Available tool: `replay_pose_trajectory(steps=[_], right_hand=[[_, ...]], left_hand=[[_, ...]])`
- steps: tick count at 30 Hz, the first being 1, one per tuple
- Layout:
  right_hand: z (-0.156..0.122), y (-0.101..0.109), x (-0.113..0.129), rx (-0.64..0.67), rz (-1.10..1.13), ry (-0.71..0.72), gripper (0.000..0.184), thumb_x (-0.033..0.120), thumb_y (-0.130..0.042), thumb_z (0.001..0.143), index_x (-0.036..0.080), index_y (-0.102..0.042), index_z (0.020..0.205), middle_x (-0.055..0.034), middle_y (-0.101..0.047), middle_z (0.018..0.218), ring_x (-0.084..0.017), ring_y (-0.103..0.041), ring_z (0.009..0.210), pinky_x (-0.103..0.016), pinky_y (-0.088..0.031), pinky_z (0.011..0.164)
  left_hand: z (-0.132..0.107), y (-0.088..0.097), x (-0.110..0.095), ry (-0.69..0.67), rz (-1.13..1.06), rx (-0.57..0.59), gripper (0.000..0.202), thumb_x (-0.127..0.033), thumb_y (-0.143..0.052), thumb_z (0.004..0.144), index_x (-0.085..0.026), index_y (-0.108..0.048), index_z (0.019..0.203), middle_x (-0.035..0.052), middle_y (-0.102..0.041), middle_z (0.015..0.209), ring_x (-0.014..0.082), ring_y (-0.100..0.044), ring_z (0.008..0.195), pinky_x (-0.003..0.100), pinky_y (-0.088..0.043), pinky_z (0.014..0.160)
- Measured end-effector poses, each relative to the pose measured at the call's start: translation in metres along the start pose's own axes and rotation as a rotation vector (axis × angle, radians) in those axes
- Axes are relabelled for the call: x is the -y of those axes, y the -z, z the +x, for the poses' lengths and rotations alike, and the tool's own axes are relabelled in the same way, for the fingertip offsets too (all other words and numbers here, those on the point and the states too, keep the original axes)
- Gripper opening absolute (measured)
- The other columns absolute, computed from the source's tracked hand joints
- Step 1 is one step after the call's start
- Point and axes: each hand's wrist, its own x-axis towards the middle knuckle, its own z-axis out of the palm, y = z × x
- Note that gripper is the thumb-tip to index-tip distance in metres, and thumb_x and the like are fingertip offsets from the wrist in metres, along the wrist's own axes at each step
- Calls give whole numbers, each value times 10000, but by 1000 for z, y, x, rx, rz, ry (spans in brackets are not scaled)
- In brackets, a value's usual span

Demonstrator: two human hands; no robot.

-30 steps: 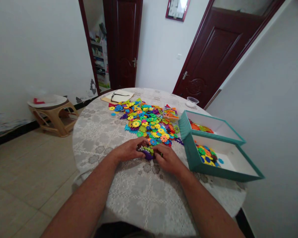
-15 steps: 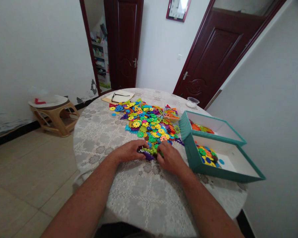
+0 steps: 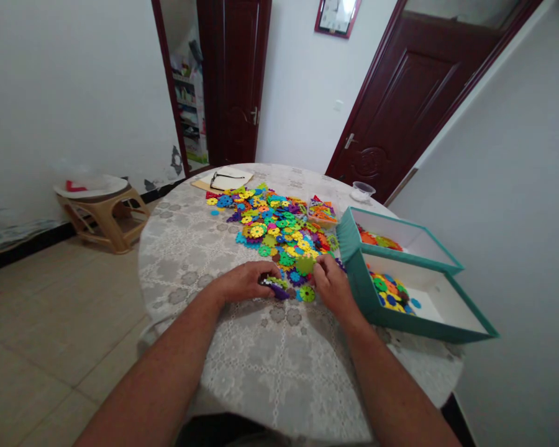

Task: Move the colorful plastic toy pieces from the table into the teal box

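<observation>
Just ahead of the forearms, low over the cloth-covered table (image 3: 274,366), the two hands were apart, each with something in its grip. The left hand (image 3: 246,282) was closed around a purple piece (image 3: 279,292), with a light-green piece (image 3: 278,282) against its upper side; whether the two were joined was too small to tell. The right hand (image 3: 331,282) pinched an olive-green piece (image 3: 305,266) by its right edge, its flat face showing. Between the hands, a lime-green disc (image 3: 307,293) with a dark centre lay on the cloth, nearer the right one. Just beyond both hands spread a pile of notched plastic pieces (image 3: 265,228) in many colours. At the pile's far right corner from the hands stood a clear container (image 3: 324,223) of mostly orange pieces. To the right of the right hand sat a near teal box (image 3: 423,326), with colourful discs (image 3: 390,290) at its left end, and behind it a far teal box (image 3: 428,236). Well beyond the left hand, black-framed glasses (image 3: 230,178) rested on some paper (image 3: 235,183).
</observation>
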Motion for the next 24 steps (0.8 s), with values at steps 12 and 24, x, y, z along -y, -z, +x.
replay_pose_trajectory(steps=[12,24], right_hand=[[-13,-28,14,184,-4,283,157,246,-531,1009,216,-670,1075,-53,-711,1008,-196,-654,940,-308,-474,856],[-18,-28,25,332,3,332,536,285,-740,885,232,-586,1397,-87,-678,1245,-231,-629,1116,-354,-491,954]], left_hand=[[0,-3,-1,62,-15,-87,498,-245,-750,771,-237,-618,1251,14,-676,1026,194,-612,922,297,-463,817],[4,-4,10,5,18,-78,463,-292,-780,757,-220,-674,1202,35,-647,1073,211,-603,956,311,-481,845]])
